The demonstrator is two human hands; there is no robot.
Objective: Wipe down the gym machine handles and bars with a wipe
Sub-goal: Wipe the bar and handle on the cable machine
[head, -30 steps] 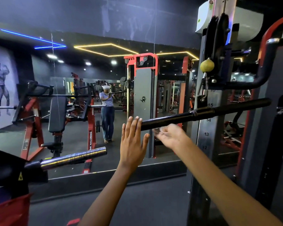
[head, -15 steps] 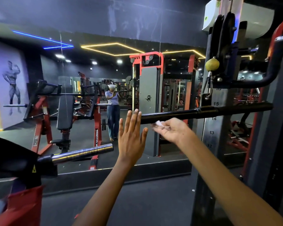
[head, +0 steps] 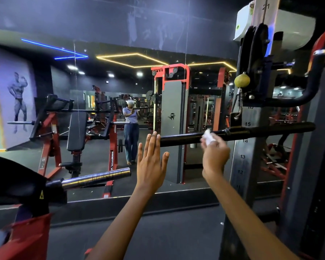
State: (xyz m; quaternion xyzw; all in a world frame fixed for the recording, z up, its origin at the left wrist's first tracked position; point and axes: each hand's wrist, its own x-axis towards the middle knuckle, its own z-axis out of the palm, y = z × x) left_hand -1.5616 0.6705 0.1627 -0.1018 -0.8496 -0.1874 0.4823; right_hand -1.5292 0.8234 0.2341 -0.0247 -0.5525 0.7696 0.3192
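Left hand (head: 152, 158) flat, fingers straight, holding nothing, fingertips at the free end of the black bar (head: 180, 138), likely steadying it. Right hand (head: 215, 153) pinches the white wipe (head: 208, 136) against the bar mid-length. Mirror (head: 101, 109) behind.

wipe (head: 207, 136) blurred | bar (head: 180, 137) end behind left hand (head: 151, 162)

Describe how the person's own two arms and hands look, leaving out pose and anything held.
Both forearms are bare up to the frame's bottom edge; no sleeve shows. The left hand and right hand wear no gloves, and no rings, watch or wristband are visible. Slim forearms, long fingers, short nails on the left hand.
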